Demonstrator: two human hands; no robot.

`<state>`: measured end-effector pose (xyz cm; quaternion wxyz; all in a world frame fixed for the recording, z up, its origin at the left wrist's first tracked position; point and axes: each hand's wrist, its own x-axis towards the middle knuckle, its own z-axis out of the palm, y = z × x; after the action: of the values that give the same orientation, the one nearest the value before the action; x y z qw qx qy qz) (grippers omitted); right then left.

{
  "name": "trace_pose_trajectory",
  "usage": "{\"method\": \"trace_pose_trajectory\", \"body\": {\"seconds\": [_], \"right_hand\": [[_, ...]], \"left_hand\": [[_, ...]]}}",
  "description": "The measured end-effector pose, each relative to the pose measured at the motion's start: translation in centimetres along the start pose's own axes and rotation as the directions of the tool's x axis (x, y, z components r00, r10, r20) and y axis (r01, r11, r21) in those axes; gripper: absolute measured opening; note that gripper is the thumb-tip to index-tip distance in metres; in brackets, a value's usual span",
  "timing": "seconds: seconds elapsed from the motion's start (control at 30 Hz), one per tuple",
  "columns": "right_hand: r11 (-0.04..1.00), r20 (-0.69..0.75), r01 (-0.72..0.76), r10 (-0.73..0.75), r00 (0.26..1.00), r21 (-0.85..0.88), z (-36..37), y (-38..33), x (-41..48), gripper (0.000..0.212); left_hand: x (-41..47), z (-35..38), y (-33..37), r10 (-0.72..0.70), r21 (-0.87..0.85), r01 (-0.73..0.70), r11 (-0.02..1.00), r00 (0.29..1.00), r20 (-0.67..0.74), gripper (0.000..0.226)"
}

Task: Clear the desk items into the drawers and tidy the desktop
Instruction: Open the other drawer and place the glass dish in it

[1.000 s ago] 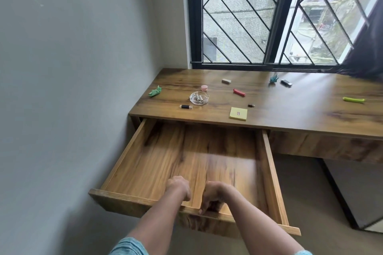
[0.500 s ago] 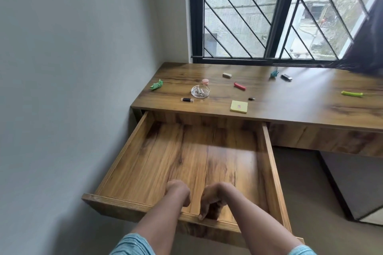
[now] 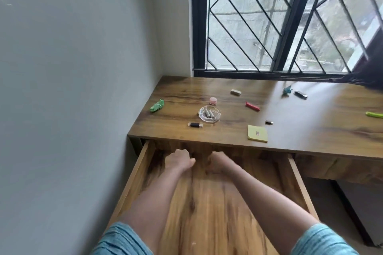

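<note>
Drawer (image 3: 207, 209): pulled further out vs. 1 s ago. Both hands have left its front lip and now reach fwd over its bare floor, just short of the table (image 3: 310, 136) edge. Left hand (image 3: 179, 160): fingers loosely curled, holding nothing. Right hand (image 3: 219, 161): blurred, finger state can't be told. Items all on table; notepad (image 3: 257, 133), glass dish (image 3: 209, 114), USB stick (image 3: 195, 124) nearest. Opening step looks done; pickups next. Room: wall close at left, drawer sides flank forearms, table edge overhangs drawer's back.
</note>
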<state>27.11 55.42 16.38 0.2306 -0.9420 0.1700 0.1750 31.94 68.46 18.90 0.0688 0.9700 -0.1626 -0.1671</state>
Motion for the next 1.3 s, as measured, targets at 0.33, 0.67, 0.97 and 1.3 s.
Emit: {"method": "trace_pose_trajectory", "body": {"seconds": [0.33, 0.67, 0.97, 1.3], "right_hand": [[0.97, -0.38, -0.026, -0.07, 0.923, -0.24, -9.6, -3.0, 18.6, 0.042], [0.947, -0.208, -0.121, 0.06, 0.976, -0.296, -11.5, -3.7, 25.3, 0.049], [0.986, -0.36, 0.001, 0.061, 0.931, 0.169, -13.9, -3.2, 24.9, 0.058], [0.99, -0.198, -0.009, -0.02, 0.98, -0.142, -14.1, 1.5, 21.6, 0.054]], "left_hand": [[16.9, -3.5, -0.9, 0.054, -0.343, -0.081, 0.936, 0.995, -0.088, 0.034], [22.4, -2.3, -0.2, 0.119, -0.412, -0.188, 0.892, 0.975, -0.187, 0.033], [22.7, -2.4, 0.7, 0.125, -0.459, -0.212, 0.863, 0.969, -0.213, 0.032], [22.7, -3.0, 3.8, 0.083, -0.542, -0.216, 0.812, 0.962, -0.259, 0.032]]}}
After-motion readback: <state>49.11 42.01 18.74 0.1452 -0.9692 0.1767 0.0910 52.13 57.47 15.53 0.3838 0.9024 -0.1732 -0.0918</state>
